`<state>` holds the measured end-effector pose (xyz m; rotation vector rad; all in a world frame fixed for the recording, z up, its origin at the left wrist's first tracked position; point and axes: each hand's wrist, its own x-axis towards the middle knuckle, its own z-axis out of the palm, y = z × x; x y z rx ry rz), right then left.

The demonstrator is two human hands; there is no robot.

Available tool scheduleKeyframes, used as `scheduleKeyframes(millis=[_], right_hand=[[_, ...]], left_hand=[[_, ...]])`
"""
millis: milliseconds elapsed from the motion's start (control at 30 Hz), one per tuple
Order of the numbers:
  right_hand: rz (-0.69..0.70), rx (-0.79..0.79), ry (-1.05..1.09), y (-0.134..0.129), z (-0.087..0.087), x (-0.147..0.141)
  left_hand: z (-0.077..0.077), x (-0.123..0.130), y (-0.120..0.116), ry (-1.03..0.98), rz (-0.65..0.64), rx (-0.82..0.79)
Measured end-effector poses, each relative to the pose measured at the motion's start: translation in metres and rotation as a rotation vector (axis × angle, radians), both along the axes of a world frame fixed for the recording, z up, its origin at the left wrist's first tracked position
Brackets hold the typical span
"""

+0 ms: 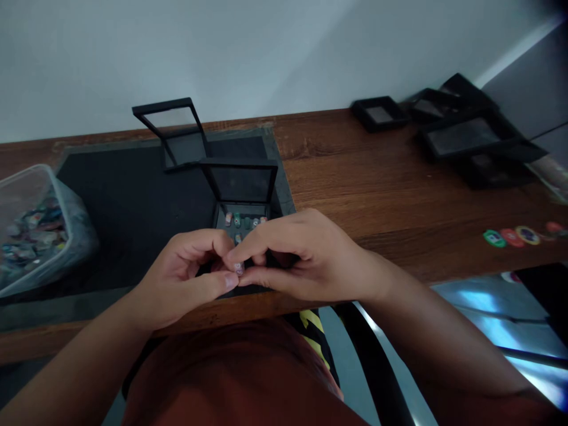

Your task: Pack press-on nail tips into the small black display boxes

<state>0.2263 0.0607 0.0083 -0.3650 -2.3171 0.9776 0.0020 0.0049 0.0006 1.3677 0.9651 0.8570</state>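
My left hand [189,278] and my right hand [306,254] meet at the table's front edge, fingertips pinched around a small patterned piece [239,268], pinkish with white marks. Just beyond the fingers is a black case [239,180] with its clear-windowed lid raised. Several small coloured pieces [237,220], green, orange and white, sit in rows in its base, whose near part is hidden by my hands. A second black case [184,151] stands behind it to the left, lid up, on the dark mat [133,201].
At the left, a clear plastic tub [77,228] holds many small wrapped pieces. A black frame [380,113] and a pile of black cases [470,136] lie at the back right. Several round coloured discs [527,235] lie near the wooden table's [337,165] right front edge.
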Motion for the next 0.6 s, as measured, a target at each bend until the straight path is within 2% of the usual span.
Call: scheduleKeyframes(millis=[400,500,600], right_hand=[[-0.005,0.057,0.035,0.0011,-0.0016,-0.0003],[-0.008,0.04,0.02,0.0007,-0.0007,0.0002],[-0.046,-0.005,0.013,0.0001,0.001,0.0015]], left_hand=[[-0.0005,-0.0015,0.0002,0.008,-0.015,0.0],[0.0003,-0.0016,0.0007,0.052,-0.031,0.012],[0.001,-0.0013,0.0032,0.005,-0.018,-0.027]])
